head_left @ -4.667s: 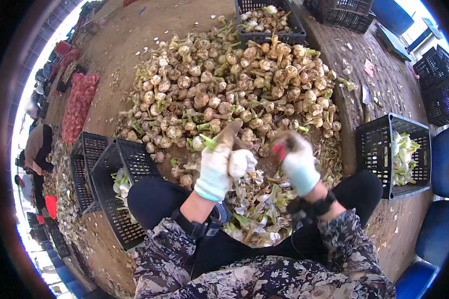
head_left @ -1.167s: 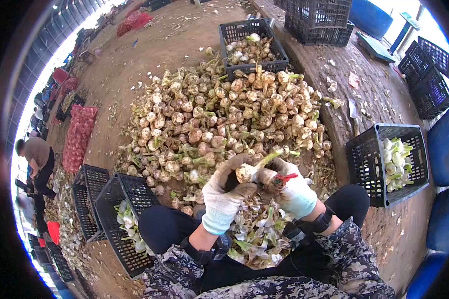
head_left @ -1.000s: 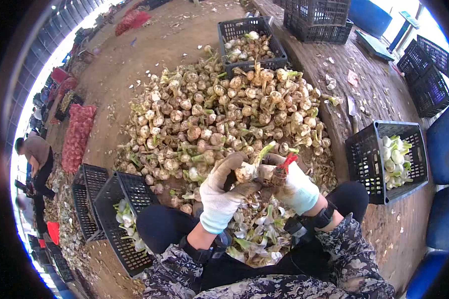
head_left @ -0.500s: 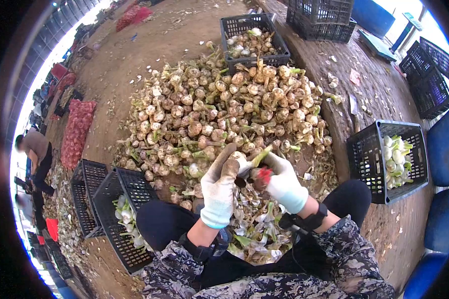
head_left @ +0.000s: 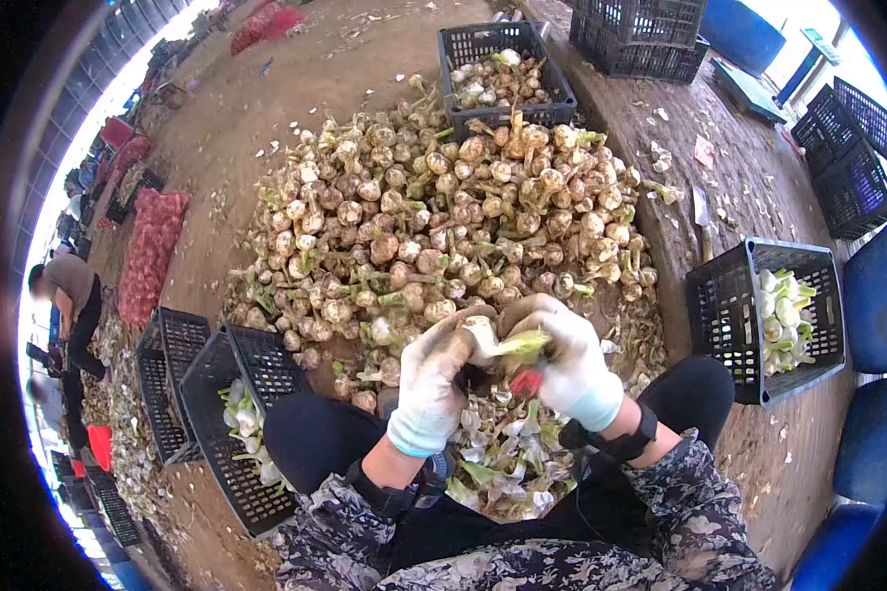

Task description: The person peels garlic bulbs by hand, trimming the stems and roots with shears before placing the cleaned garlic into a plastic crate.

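My gloved left hand [head_left: 432,384] is closed around a garlic bulb [head_left: 481,335], whose pale green stem points right. My gloved right hand [head_left: 574,364] is curled beside the stem, its fingertips at the bulb. A small red-handled tool [head_left: 526,382] shows under the right fingers; its working end is hidden. Just beyond both hands spreads a large heap of untrimmed garlic [head_left: 404,227]. Below them, between my knees, lies a pile of peeled skins and cut stems [head_left: 508,458].
Trimmed garlic lies in a black crate [head_left: 695,295] at right and another black crate [head_left: 207,394] at left. A third crate [head_left: 512,116] of garlic stands behind the heap. A knife-like blade [head_left: 700,207] rests on the boards. A red net sack [head_left: 153,256] and a bending person [head_left: 74,295] are at far left.
Both hands have tilted and drawn closer around the bulb. The stem has swung from pointing up-right to nearly level. The red-handled tool has dropped slightly lower.
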